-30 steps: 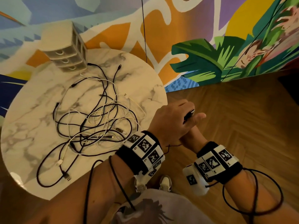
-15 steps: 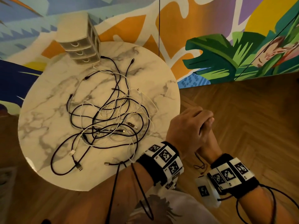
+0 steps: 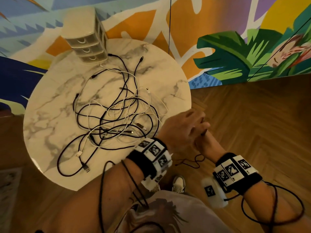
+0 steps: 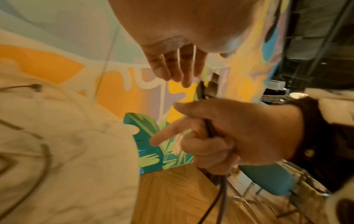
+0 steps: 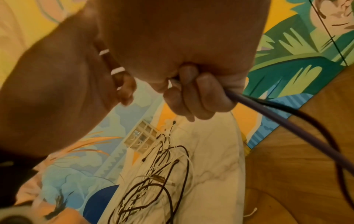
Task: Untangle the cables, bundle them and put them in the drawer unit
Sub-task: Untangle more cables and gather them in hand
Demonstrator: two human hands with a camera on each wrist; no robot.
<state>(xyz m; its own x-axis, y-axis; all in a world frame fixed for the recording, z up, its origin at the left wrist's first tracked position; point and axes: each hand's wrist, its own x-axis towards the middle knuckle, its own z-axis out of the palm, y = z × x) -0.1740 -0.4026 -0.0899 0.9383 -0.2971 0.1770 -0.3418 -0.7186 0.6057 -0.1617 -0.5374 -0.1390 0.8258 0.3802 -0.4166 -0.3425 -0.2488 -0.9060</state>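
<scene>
My hands are off the right edge of the round marble-patterned worktop point(image 3: 55, 105), over the wooden herringbone floor point(image 3: 252, 118). My right hand point(image 4: 235, 133) grips a dark purplish-black cable point(image 5: 287, 115), fingers curled round it, both plug ends standing up out of the fist and the doubled length hanging below. My left hand point(image 3: 180, 130) lies over it; a second ago it was closed across the right one, now its fingers point(image 4: 172, 68) are loosely spread, holding nothing, tips just above the plugs. I judge that as letting go after folding the cable: one cable freed from the pile, bundle begun but not yet wound or tied. My view has also swung left since then, so the worktop sits nearer centre. The tangle of black and white cables point(image 3: 116, 118) remains heaped mid-worktop, knotted through itself, one black loop with a USB plug point(image 3: 86, 169) trailing toward the near edge. The small beige three-drawer plastic unit point(image 3: 85, 37) stands at the far edge, well apart from my hands, a black cable end just beside its base. All three drawers are shut; through the translucent fronts I cannot tell whether anything is inside. Most of the job is left.
</scene>
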